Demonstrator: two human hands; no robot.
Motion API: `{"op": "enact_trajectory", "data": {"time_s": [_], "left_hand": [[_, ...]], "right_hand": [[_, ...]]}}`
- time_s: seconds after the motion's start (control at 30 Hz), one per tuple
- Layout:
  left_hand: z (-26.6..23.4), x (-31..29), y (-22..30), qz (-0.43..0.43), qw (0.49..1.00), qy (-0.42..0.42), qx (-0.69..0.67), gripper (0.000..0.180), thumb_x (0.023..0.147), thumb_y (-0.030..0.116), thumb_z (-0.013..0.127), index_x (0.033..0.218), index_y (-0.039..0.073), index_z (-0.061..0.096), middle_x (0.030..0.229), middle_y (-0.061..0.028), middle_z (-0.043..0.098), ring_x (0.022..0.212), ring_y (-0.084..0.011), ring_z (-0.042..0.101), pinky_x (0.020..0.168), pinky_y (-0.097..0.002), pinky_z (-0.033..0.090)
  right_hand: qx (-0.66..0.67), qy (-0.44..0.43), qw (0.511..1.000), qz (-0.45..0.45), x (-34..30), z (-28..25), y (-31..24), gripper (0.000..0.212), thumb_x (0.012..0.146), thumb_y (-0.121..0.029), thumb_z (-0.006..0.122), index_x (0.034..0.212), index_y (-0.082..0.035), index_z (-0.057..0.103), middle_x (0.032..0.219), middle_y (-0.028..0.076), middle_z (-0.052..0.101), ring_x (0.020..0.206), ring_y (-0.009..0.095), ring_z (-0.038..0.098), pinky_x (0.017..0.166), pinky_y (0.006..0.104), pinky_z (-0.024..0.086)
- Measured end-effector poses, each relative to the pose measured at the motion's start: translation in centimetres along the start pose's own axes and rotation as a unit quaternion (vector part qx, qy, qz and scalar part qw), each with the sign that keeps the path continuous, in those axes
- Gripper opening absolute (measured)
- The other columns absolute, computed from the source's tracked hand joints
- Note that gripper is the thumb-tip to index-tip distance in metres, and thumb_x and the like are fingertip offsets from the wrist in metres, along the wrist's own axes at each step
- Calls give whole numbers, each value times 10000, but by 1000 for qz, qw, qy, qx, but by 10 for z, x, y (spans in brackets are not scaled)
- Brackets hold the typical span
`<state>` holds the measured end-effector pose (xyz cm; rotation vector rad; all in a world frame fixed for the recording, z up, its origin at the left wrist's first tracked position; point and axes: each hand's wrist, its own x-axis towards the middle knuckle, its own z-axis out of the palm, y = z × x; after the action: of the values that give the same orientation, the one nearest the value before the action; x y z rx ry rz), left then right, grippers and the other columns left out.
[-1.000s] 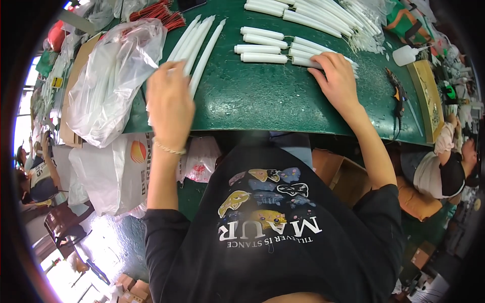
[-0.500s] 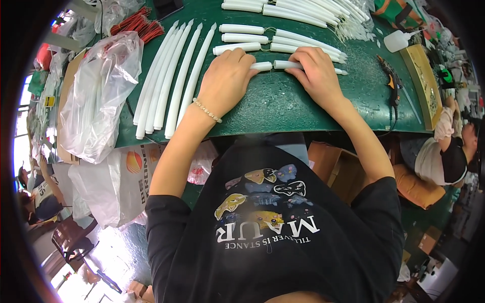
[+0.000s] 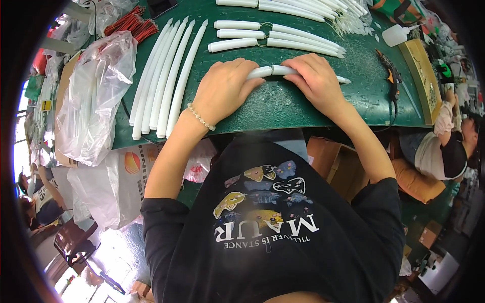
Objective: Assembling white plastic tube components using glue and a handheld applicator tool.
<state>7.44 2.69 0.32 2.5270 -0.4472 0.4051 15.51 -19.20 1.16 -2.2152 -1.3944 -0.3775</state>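
Observation:
My left hand [image 3: 225, 87] is closed round a short white candle tube [image 3: 260, 72]. The tapered half of the white candle [image 3: 281, 70] is gripped in my right hand [image 3: 318, 78], its pointed tip showing past the fingers. Between my hands the two facing ends almost meet, with a thin dark seam; whether they touch I cannot tell. Beyond my hands lie several candles in two pieces, short tubes [image 3: 237, 45] on the left and tapered pieces [image 3: 303, 45] on the right, joined by thin wires. To the left lies a group of long, one-piece white taper candles [image 3: 169, 83].
A clear plastic bag [image 3: 96, 96] sits at the green table's [image 3: 283, 103] left end, below red wires [image 3: 136, 25]. To the right are a glue gun [image 3: 391, 76], a white squeeze bottle [image 3: 395, 35] and a shallow wooden tray [image 3: 421, 76]. Another person [image 3: 437, 146] is far right.
The gap between the two candle pieces has narrowed to a seam. Both pieces now slope slightly up toward each other, and my hands sit a little farther from the row behind.

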Motion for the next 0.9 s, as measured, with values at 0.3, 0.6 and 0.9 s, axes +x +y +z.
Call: {"op": "enact_trajectory", "data": {"time_s": [0.3,0.6,0.9], "left_hand": [[5,-2,0,-6,1000,11,-28,233,804,218,669,955,48,620,825,-110,607,782,-311,607,673,-401,483],[4,-1,-1,-10,1000,-3,-23,287,783,247,690,984,52,627,855,-104,615,814,-302,612,695,-393,488],[6,-1,-1,-11,1000,1,-29,288,788,259,686,984,56,629,856,-104,621,812,-305,615,697,-394,488]], "right_hand": [[-20,-51,998,14,-2,6,-1,289,776,-127,685,1047,-56,618,1041,103,585,968,292,556,847,389,445],[25,15,1000,6,13,17,-16,257,752,-97,696,977,-42,583,1043,101,566,987,299,540,853,380,439],[31,59,998,-5,6,5,-24,137,748,-60,686,825,-34,576,1035,98,567,975,289,531,837,366,436]]}}
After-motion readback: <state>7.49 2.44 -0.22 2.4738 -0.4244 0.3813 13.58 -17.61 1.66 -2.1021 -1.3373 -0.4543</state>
